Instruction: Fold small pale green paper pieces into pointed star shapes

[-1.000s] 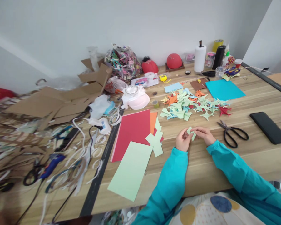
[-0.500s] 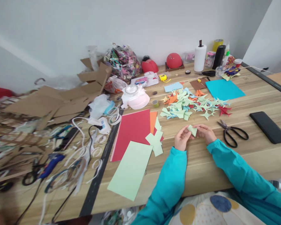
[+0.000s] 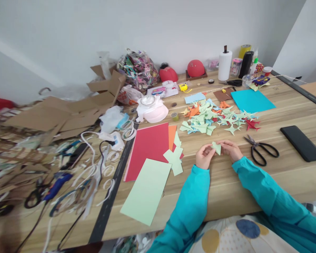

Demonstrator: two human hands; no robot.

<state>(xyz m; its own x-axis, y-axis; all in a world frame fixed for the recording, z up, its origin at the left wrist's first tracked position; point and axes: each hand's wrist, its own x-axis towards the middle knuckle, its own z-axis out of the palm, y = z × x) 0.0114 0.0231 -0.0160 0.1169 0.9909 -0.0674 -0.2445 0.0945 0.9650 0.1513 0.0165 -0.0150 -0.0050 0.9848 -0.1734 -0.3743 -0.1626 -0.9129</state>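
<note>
Paper is changing its pose between the hands. A second ago the small green paper (image 3: 216, 147) was sitting lower and deeper between the fingers. Now it is standing a little higher, with one pointed corner showing upward and its flat face turning more toward the camera. The hands themselves are hardly moving from their place. It seems the folding is going on in small steps, with the piece being turned and adjusted, not put down.

The left hand (image 3: 204, 157) is pinching the left edge of the piece, and the right hand (image 3: 230, 149) is pinching the right edge, so each grip is closing on the same paper. The piece is hovering just above the table (image 3: 292, 182), near its front edge.

The paper is looking thin, matte and stiff enough for sharp creases. Beyond the hands a pile of folded shapes (image 3: 216, 119) is lying, mostly pale green with some orange, blue and red, all with pointed arms like stars. Black scissors (image 3: 263, 151) with metal blades are lying just right of the hands, and a dark glossy phone (image 3: 301, 143) farther right. To the left, a flat red sheet (image 3: 149, 147) and a pale green sheet (image 3: 147, 191) are lying, smooth and rectangular. A blue sheet (image 3: 252, 100) is lying at the back. The table is light wood with visible grain, and rough brown cardboard (image 3: 55, 116) is piling up on the far left.
</note>
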